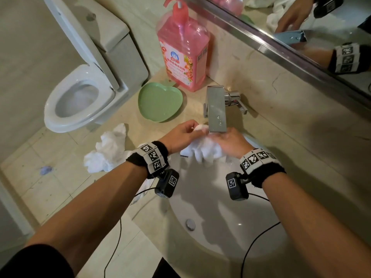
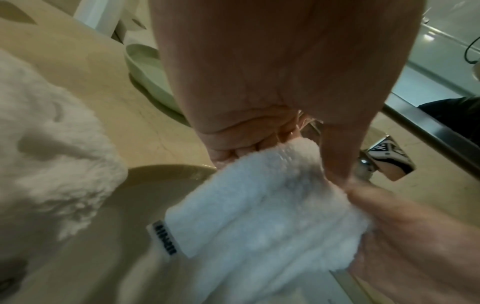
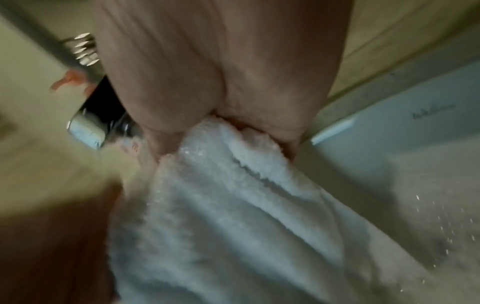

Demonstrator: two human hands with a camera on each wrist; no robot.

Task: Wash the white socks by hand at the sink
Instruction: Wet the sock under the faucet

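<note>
Both hands clutch the white sock (image 1: 202, 150) just below the faucet (image 1: 216, 109) spout — left hand (image 1: 181, 136) on one side, right hand (image 1: 232, 142) on the other — its length bunched crosswise between them

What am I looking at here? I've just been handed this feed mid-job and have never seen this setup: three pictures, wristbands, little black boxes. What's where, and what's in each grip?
No machine: a person is working bare-handed. The big picture comes from a head camera looking down; the other two come from the black cameras strapped under each wrist, looking along the palm. The left hand and right hand both grip one wet white sock beneath the faucet, over the sink. On the counter lie more white socks, a green heart-shaped dish and a pink soap bottle. A toilet stands at left.
</note>
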